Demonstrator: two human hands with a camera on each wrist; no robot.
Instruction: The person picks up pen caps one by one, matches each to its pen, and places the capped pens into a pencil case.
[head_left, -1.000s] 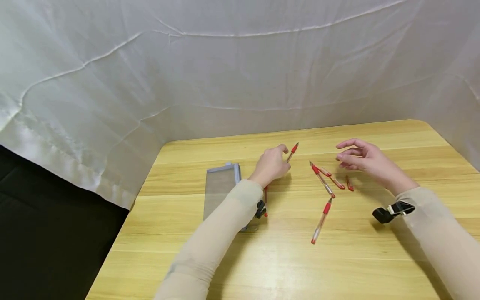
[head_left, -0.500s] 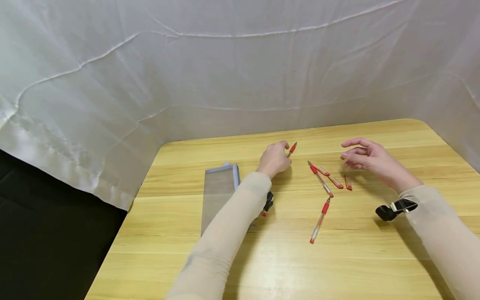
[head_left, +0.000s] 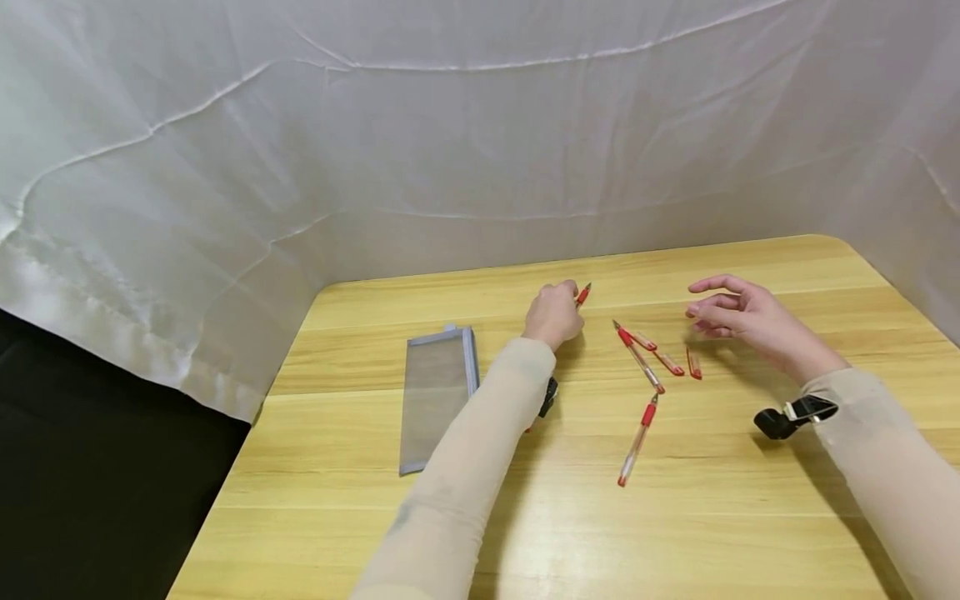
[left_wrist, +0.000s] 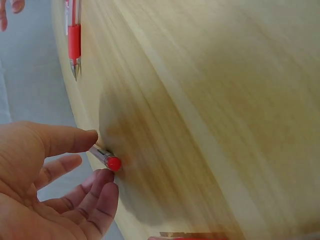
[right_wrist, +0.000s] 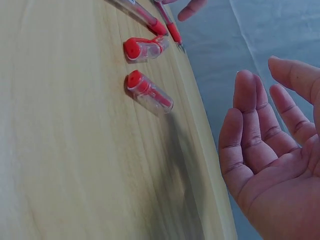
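My left hand [head_left: 553, 315] pinches a red pen [left_wrist: 106, 159] near the table's [head_left: 525, 517] far edge; thumb and fingers seem closed on its barrel, though the view is partial. My right hand [head_left: 738, 317] hovers, fingers apart. The pen is light, stiff and smooth, so I would grip mid-barrel.

Light wooden tabletop [head_left: 675, 533], grey mesh pouch [head_left: 435, 396] lying flat, right of the pouch uncapped red pens [head_left: 637, 358] and loose clear caps [head_left: 693, 364], another red pen [head_left: 636, 442] nearer.
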